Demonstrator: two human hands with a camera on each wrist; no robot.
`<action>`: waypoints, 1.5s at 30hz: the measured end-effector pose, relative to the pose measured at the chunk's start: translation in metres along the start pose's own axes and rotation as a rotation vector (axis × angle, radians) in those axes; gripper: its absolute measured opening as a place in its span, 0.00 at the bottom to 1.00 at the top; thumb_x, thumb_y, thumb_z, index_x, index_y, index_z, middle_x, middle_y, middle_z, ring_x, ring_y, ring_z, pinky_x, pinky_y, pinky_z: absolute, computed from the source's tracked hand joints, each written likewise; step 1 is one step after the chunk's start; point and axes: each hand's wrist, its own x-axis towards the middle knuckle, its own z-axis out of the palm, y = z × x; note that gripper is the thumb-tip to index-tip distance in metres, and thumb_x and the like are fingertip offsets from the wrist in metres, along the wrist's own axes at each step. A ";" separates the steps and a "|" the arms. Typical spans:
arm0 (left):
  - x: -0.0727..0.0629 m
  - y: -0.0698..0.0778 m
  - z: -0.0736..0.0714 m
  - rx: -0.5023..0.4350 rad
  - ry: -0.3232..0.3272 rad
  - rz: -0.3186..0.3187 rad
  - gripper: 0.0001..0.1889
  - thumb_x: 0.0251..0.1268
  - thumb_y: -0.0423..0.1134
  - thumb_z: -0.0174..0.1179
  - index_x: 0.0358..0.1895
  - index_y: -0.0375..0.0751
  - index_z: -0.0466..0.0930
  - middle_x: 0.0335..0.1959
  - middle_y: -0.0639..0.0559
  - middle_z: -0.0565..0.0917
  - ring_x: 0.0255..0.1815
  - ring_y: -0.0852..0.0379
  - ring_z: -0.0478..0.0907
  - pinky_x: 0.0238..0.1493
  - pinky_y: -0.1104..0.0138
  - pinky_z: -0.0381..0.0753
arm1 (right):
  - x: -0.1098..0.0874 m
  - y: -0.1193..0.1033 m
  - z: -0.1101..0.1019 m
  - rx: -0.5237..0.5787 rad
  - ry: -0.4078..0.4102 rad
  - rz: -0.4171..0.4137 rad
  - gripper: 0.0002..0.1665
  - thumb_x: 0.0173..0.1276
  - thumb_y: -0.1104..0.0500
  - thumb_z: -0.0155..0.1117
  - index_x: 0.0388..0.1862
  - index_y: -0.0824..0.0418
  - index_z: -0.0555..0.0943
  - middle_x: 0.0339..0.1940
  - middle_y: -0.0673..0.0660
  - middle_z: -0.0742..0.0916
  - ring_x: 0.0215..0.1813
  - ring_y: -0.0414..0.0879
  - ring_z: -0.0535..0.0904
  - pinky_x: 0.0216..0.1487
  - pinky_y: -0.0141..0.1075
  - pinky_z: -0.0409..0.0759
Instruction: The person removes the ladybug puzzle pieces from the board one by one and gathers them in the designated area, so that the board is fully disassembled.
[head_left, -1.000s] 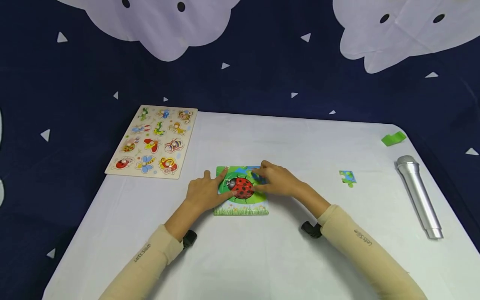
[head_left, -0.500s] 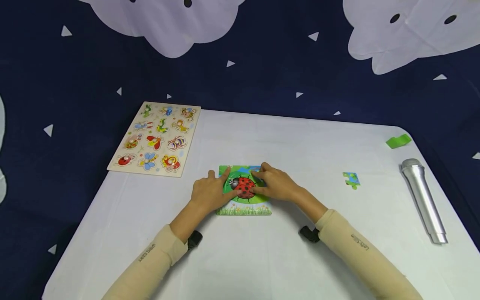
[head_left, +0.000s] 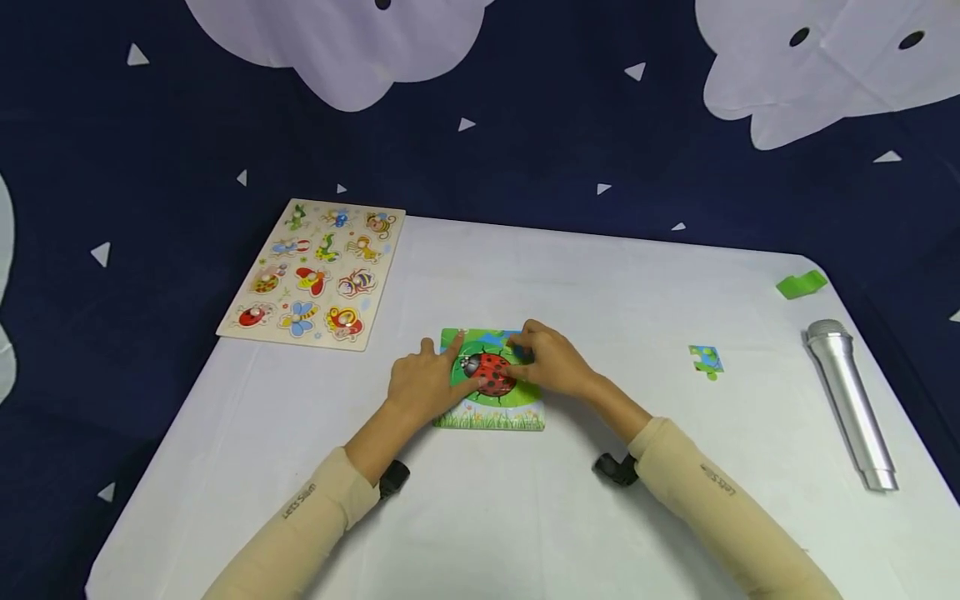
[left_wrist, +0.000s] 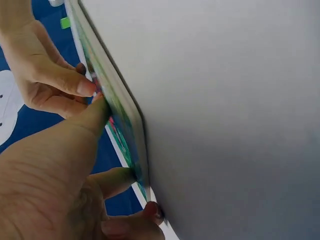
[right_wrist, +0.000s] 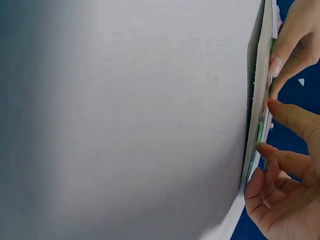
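A small square ladybug jigsaw puzzle (head_left: 491,417) lies on the white table in front of the person. My left hand (head_left: 422,385) rests on its left side, thumb and index finger spread over the picture. In the left wrist view, another fingertip of the left hand (left_wrist: 60,165) sits at the board's edge. From the right, my right hand (head_left: 558,362) touches the picture with thumb and index finger apart, the other fingers bent. The right wrist view has the right hand (right_wrist: 290,185) at the board; whether a piece sits between its fingertips is hidden. Both thumb tips are close together over the ladybug.
A loose puzzle piece (head_left: 707,360) lies to the right on the table. Farther right are a silver microphone (head_left: 852,404) and a green strip (head_left: 802,285). A wooden insect peg puzzle (head_left: 375,308) lies at the back left. Dark blue patterned cloth (head_left: 540,158) hangs behind the table.
The head view shifts slightly, moving the whole scene a little to the right in frame. Both hands stay on the puzzle; the right fingers shift only slightly.
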 end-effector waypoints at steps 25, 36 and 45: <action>-0.001 0.000 0.000 0.023 0.028 0.005 0.45 0.63 0.74 0.51 0.77 0.53 0.60 0.44 0.36 0.79 0.17 0.55 0.69 0.16 0.64 0.69 | 0.005 -0.005 -0.002 -0.182 0.076 -0.031 0.29 0.64 0.51 0.73 0.57 0.70 0.82 0.39 0.58 0.79 0.32 0.45 0.73 0.35 0.38 0.76; -0.001 0.001 0.001 0.021 0.032 0.010 0.44 0.62 0.74 0.51 0.77 0.54 0.61 0.41 0.38 0.78 0.16 0.56 0.66 0.15 0.66 0.66 | 0.017 0.003 -0.007 -0.281 0.008 -0.172 0.26 0.63 0.51 0.74 0.53 0.69 0.85 0.34 0.54 0.77 0.31 0.42 0.70 0.34 0.35 0.73; -0.001 0.001 0.001 0.018 0.028 0.010 0.44 0.62 0.74 0.51 0.77 0.53 0.61 0.43 0.37 0.78 0.16 0.57 0.66 0.15 0.66 0.66 | 0.030 -0.003 -0.016 -0.410 -0.058 -0.273 0.21 0.59 0.49 0.73 0.42 0.64 0.88 0.33 0.53 0.79 0.29 0.41 0.70 0.33 0.35 0.75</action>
